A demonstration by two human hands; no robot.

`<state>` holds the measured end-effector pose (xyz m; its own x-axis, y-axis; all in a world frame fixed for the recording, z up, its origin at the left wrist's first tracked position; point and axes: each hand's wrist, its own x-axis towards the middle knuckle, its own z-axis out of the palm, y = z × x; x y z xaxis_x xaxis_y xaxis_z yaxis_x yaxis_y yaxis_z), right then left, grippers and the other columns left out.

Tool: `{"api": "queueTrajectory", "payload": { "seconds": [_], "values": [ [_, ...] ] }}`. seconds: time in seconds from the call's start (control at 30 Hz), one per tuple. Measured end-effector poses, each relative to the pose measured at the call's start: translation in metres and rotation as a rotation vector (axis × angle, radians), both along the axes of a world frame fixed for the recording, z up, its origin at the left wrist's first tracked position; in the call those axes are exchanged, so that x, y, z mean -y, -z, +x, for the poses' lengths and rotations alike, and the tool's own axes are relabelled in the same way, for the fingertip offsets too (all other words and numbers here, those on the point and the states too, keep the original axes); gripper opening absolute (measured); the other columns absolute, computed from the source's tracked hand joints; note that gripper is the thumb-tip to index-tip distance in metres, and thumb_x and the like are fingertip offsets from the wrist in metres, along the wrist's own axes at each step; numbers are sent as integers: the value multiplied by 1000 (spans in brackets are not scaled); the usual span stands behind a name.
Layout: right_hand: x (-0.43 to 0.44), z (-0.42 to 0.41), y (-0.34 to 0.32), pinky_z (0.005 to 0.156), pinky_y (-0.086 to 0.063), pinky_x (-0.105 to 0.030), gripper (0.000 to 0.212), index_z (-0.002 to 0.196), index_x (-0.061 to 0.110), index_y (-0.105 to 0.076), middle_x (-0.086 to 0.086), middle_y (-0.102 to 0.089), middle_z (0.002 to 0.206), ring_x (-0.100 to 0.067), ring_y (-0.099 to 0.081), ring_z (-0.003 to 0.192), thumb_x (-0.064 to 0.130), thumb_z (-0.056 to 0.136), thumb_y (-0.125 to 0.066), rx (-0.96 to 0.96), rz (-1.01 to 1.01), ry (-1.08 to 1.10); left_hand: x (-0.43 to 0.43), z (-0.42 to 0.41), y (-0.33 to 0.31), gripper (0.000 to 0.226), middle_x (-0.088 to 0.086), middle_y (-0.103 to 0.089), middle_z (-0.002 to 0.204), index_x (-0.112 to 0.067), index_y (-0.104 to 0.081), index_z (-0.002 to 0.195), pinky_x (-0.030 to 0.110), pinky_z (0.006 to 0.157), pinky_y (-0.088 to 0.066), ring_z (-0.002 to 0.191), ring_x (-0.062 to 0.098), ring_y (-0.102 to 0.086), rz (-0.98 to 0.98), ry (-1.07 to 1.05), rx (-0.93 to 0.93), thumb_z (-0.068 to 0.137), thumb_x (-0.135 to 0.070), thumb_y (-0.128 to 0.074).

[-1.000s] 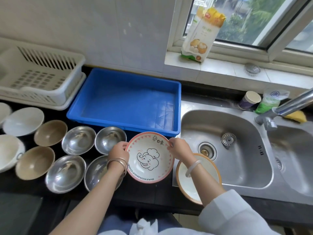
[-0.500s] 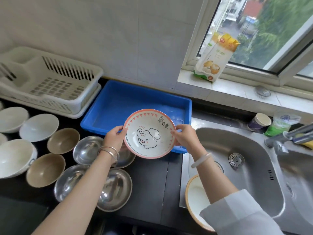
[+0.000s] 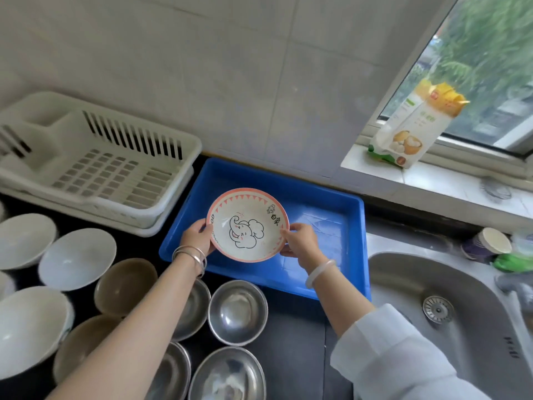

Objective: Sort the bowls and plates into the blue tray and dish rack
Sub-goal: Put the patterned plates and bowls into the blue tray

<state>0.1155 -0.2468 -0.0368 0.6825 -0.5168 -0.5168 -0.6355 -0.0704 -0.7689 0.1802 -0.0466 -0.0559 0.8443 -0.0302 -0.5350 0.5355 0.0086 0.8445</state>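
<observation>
Both hands hold a pink-rimmed elephant plate point(image 3: 247, 224) over the left part of the blue tray point(image 3: 323, 203). My left hand point(image 3: 197, 236) grips its left rim and my right hand point(image 3: 298, 241) grips its right rim. The tray holds nothing else. A white dish rack point(image 3: 101, 166) stands to the tray's left, with nothing in it. On the dark counter in front sit several steel bowls point(image 3: 237, 311), two brown bowls point(image 3: 125, 285) and several white bowls point(image 3: 76, 258).
A steel sink point(image 3: 450, 313) lies to the right of the tray. A paper cup point(image 3: 487, 243) and a green item stand behind the sink. A food packet point(image 3: 415, 128) leans on the window sill. The tiled wall rises behind the tray.
Both hands carried the elephant plate away from the counter edge and forward over the blue tray. The orange-rimmed plate near the sink has left the view.
</observation>
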Motion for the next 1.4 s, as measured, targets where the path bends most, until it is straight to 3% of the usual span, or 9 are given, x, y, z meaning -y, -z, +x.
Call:
{"api": "queueTrajectory", "payload": {
  "seconds": [0.13,0.23,0.33,0.47,0.53,0.63,0.8,0.97,1.4],
  "values": [
    [-12,18,13,45,-54,-26,11,87,12,-61,-7,-64,66,-19,-65,54,8,90,-51,-16,58,15,-6,23,21,23,4,-62,86,-19,-59,101,29,62,-50,77,18,-59,51,30,-15,92,-7,-42],
    [-18,26,20,42,-53,-23,17,77,16,-59,-8,-65,67,-22,-66,58,6,88,-52,-17,103,49,-8,35,32,24,9,-62,92,-18,-61,104,39,78,-53,85,25,-59,75,55,-30,92,-10,-42],
    [-20,30,28,45,-55,-24,10,94,9,-62,-11,-66,77,-25,-68,67,8,91,-52,-12,165,80,-8,42,38,26,7,-63,94,-18,-61,110,39,84,-51,88,25,-59,78,45,-42,93,-13,-42],
    [-23,33,37,52,-59,-27,26,118,6,-58,-18,-68,103,-28,-70,74,10,93,-54,5,244,121,-9,45,45,24,8,-65,101,-26,-61,100,44,93,-50,93,25,-60,75,26,-42,93,-14,-42],
    [-24,31,37,54,-59,-26,27,119,6,-58,-18,-69,104,-24,-71,67,10,92,-54,25,291,133,-7,45,47,27,7,-64,105,-23,-62,109,43,93,-50,96,25,-59,37,-11,-35,93,-15,-42],
    [-26,26,37,58,-58,-23,26,117,6,-60,-13,-70,91,-21,-71,63,10,93,-54,62,418,142,-6,44,48,31,5,-61,107,-22,-58,120,41,79,-52,95,24,-57,-107,-101,-130,94,-16,-42],
    [-32,17,43,71,-61,-27,23,116,6,-60,-11,-70,92,-24,-69,75,13,94,-55,139,574,209,-8,37,48,29,8,-53,118,-24,-52,121,48,65,-51,109,32,-51,-255,-134,-337,95,-17,-42],
    [-43,29,45,68,-61,-26,22,116,5,-58,-13,-69,94,-23,-68,73,11,95,-53,171,551,269,-4,37,46,34,12,-52,122,-18,-47,129,49,81,-48,108,34,-51,-372,-199,-363,96,-15,-42],
    [-55,61,44,63,-60,-24,33,127,3,-51,-16,-67,106,-23,-70,77,12,95,-54,206,549,427,4,48,44,35,16,-53,128,-11,-46,131,37,89,-46,109,29,-54,-415,-198,-245,97,-16,-42]
  ]
}}
